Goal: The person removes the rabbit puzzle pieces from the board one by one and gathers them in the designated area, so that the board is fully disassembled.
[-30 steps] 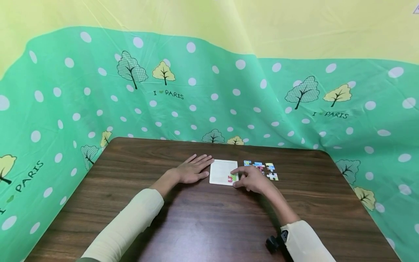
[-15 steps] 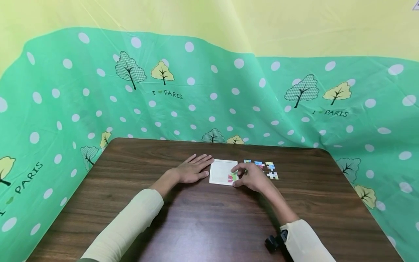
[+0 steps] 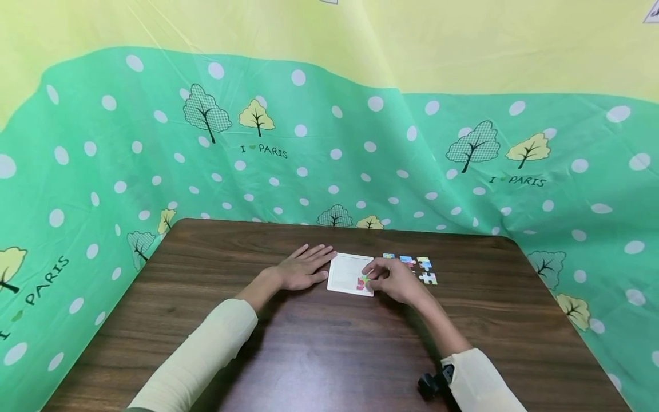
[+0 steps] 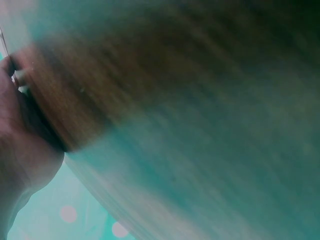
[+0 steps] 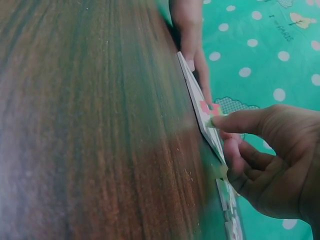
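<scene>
A white square puzzle tray (image 3: 342,272) lies on the table, with a pink-and-green jigsaw piece (image 3: 361,283) in its near right corner. My right hand (image 3: 396,280) pinches this piece between thumb and bent index finger; the right wrist view shows the thumb (image 5: 232,121) on the piece's edge, the other fingers curled below. Palm down on the table, my left hand (image 3: 301,272) is spread out, its fingertips touching the tray's left edge. In the left wrist view only part of the left hand (image 4: 25,145) shows, at the left border, mostly blurred.
Right of the tray lie several loose jigsaw pieces (image 3: 424,264), partly hidden by my right hand. The dark wooden table (image 3: 309,355) reaches back to a green dotted curtain (image 3: 334,131). A black strap device (image 3: 435,383) sits at the right wrist.
My right index finger has bent from nearly straight, and the thumb has moved from the tray's near edge up onto the piece. The tray has turned slightly. My left hand stays put.
</scene>
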`<control>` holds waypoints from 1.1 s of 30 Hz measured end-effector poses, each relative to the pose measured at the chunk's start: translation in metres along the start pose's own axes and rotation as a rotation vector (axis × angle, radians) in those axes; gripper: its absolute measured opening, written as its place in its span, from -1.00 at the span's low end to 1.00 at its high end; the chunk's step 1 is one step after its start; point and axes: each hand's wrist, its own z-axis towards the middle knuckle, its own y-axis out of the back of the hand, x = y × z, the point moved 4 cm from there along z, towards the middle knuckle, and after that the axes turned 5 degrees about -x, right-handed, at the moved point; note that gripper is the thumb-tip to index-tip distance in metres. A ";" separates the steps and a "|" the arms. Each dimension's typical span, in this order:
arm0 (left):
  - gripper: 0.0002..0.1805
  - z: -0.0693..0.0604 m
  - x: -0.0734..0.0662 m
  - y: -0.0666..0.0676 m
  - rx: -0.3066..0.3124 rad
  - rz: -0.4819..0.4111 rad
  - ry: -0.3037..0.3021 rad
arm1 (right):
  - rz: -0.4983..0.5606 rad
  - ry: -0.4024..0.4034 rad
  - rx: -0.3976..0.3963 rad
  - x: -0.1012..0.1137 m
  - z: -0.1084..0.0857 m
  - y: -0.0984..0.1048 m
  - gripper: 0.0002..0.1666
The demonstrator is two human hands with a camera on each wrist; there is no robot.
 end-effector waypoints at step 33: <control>-0.19 0.002 0.004 -0.003 -0.025 -0.003 -0.008 | 0.129 -0.082 -0.134 -0.032 -0.039 0.063 -0.70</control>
